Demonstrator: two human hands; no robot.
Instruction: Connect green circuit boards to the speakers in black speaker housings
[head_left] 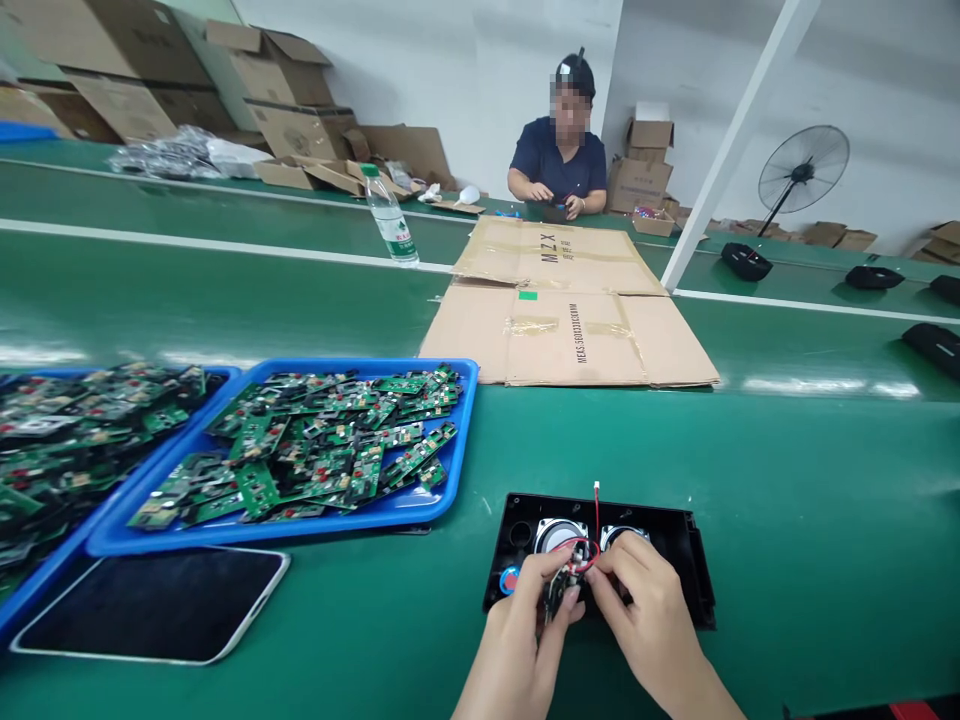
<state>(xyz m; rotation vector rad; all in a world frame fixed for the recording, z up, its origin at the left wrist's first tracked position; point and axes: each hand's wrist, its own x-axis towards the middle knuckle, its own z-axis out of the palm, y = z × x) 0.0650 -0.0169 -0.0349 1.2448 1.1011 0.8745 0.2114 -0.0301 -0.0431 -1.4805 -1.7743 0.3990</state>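
Observation:
A black speaker housing [675, 545] lies on the green bench in front of me, with two round speaker drivers [559, 533] in it and a red-and-white wire [597, 510] sticking up. My left hand [525, 630] pinches a small dark circuit board [559, 590] over the housing. My right hand [645, 600] presses its fingertips on the same board and the red wires from the right. Both hands have their fingers closed on it.
A blue tray [442, 500] heaped with green circuit boards sits to the left, a second one [45, 580] beyond it. A phone [150, 605] lies face up at the near left. Flattened cardboard [570, 330], a water bottle [391, 215], a seated person [559, 160], black housings [746, 262] and a fan [802, 170] lie beyond.

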